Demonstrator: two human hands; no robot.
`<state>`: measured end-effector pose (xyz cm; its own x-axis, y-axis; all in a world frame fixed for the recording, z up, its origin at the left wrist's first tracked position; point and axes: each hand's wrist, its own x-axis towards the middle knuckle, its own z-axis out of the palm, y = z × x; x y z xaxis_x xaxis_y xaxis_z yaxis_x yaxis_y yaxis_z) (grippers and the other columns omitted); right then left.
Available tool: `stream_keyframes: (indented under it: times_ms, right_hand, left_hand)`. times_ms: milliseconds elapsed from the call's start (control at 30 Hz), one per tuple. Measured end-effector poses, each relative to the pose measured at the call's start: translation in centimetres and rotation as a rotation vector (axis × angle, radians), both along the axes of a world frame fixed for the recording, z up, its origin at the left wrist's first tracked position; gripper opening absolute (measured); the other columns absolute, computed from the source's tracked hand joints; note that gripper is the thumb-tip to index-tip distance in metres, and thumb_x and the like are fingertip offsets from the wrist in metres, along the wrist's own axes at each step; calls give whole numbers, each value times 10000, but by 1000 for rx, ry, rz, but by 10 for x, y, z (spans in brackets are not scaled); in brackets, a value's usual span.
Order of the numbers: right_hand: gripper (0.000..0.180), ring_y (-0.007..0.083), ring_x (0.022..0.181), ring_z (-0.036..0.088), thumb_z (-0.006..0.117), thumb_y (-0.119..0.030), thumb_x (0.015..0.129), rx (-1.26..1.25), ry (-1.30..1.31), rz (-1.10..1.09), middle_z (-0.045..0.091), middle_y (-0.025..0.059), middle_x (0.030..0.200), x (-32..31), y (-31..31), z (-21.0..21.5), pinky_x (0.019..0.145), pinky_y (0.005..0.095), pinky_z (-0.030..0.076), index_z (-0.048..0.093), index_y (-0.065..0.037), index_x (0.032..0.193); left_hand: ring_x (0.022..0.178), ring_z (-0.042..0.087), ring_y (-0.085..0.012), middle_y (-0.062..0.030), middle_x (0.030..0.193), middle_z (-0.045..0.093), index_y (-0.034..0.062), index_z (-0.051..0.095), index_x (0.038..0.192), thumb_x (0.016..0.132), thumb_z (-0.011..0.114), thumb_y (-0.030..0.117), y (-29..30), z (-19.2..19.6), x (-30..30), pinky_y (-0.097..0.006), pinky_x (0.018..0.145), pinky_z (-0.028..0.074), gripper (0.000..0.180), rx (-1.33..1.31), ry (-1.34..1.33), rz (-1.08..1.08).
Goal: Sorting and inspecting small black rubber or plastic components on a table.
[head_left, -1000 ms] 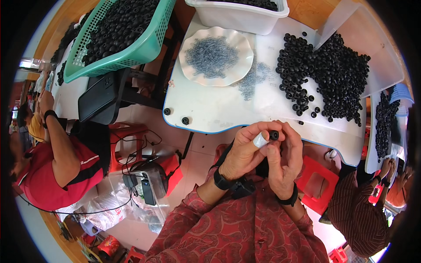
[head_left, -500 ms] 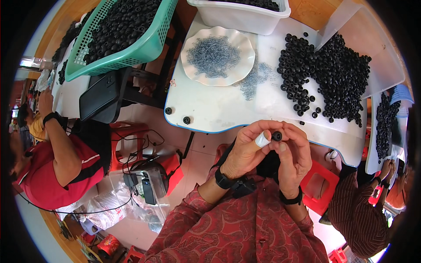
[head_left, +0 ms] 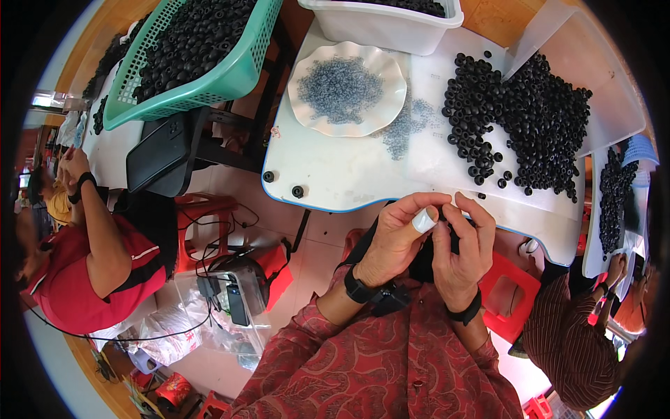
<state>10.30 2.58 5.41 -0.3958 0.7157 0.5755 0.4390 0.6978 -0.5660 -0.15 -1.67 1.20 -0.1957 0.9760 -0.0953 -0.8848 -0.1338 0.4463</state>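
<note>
My left hand and my right hand meet just past the table's near edge. A small round black part is pinched between their fingertips and mostly covered by them. White tape wraps my left thumb. On the table in front of me, a wavy-rimmed white plate carries many tiny clear bluish pieces, and more of them lie scattered to its right. A heap of black ring-like parts spreads across the right side. Two single black parts sit at the left edge.
A green basket of black parts stands at the far left, a white tub at the back. A translucent bin lies tipped behind the heap. Co-workers sit left and right. Red stools and cables are below.
My fingers have shifted around the black part, which is now more hidden. My right fingers have straightened upward. The co-worker at the left has brought the hands together.
</note>
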Motion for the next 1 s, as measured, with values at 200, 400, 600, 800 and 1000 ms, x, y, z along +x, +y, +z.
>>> stream_keyframes:
  times_ms: [200, 400, 600, 800, 1000]
  right_hand:
    - [249, 318, 1008, 601, 741, 32, 755, 91, -52, 12, 629, 130, 1102, 3, 2, -3, 889, 432, 497, 696, -6, 998]
    - [330, 272, 1030, 604, 716, 52, 788, -278, 127, 46, 616, 147, 1125, 1, -4, 1, 884, 360, 498, 650, 3, 1108]
    - [394, 236, 1050, 580, 666, 31, 834, -377, 278, 105, 578, 158, 1175, 5, -5, -7, 907, 322, 463, 567, 24, 1215]
    - [416, 239, 1093, 551, 651, -64, 880, -443, 254, 146, 538, 172, 1228, 8, -8, -5, 938, 338, 444, 529, 40, 1264]
    - [548, 234, 1092, 547, 675, -125, 882, -568, 276, 207, 515, 188, 1287, 7, -8, -6, 932, 333, 447, 437, 61, 1338]
  left_hand:
    - [1037, 584, -137, -68, 1116, 640, -19, 614, 1210, 954, 612, 112, 2, 4, 0, -292, 939, 474, 288, 1, 84, 12]
    - [1000, 589, -119, -54, 1040, 643, -21, 606, 1224, 959, 608, 125, 1, -2, 2, -253, 879, 487, 303, -15, -49, 3]
    - [986, 591, -118, -67, 1048, 641, -22, 610, 1220, 959, 604, 122, -1, 4, -3, -236, 843, 493, 298, 35, -80, -44]
    - [935, 596, -114, -78, 1068, 641, -18, 614, 1216, 951, 615, 123, -2, 3, -4, -225, 788, 498, 299, 71, -67, -44]
    - [872, 598, -140, -114, 1093, 648, -26, 608, 1215, 931, 624, 121, -3, 0, -1, -276, 788, 525, 320, 65, 51, -29]
